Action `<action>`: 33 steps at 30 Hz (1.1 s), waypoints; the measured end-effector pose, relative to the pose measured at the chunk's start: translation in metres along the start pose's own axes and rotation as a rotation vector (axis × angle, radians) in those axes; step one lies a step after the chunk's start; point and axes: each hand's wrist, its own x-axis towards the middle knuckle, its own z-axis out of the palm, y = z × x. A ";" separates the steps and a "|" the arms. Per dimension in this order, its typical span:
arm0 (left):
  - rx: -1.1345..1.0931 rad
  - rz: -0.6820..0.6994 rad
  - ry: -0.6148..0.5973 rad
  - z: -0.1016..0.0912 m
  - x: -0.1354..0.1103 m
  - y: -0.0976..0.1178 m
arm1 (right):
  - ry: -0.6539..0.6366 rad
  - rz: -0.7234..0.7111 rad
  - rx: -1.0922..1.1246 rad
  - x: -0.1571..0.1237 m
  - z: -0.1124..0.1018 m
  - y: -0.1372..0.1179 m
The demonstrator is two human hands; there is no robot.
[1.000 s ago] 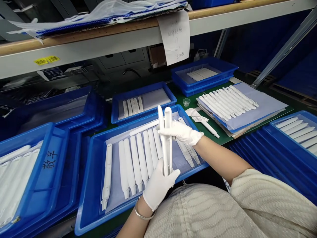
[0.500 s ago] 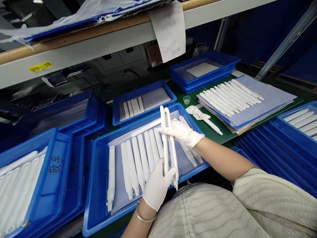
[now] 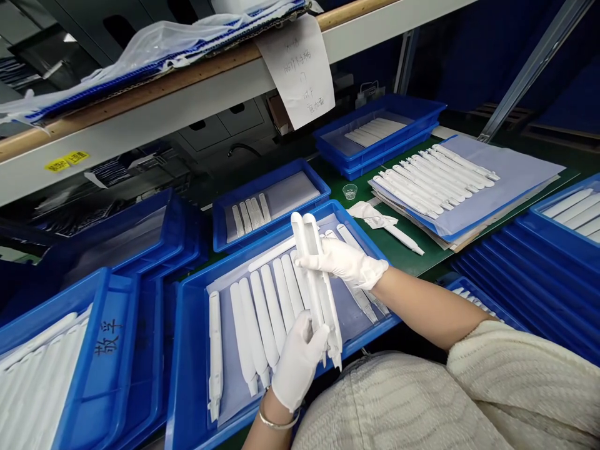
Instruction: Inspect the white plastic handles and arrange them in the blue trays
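I have my right hand (image 3: 344, 259), white-gloved, wrapped firmly around the middle of two long, narrow white plastic shells (image 3: 313, 287), tilted side by side, their lower ends over the near edge of the blue plastic tray (image 3: 190, 337). My left hand (image 3: 295, 365), also gloved, is half curled beside those ends; I can't tell over the feed whether it grips. I'd steady both tips gently, clear of the tapered white pieces (image 3: 260, 306) in the tray
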 end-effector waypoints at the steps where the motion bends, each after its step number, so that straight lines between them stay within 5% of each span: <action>1: 0.004 -0.009 0.025 0.000 0.001 -0.001 | -0.015 -0.006 0.022 0.000 0.000 0.000; 21: 0.083 0.045 0.121 0.006 0.009 -0.008 | 0.046 -0.005 -0.221 -0.003 -0.003 -0.004; 29: 0.103 -0.041 0.036 0.003 0.037 0.023 | 0.218 0.237 -0.164 0.042 -0.028 0.011; 33: 0.125 -0.236 -0.042 0.004 0.059 0.015 | 0.217 0.406 -0.569 0.068 -0.039 0.037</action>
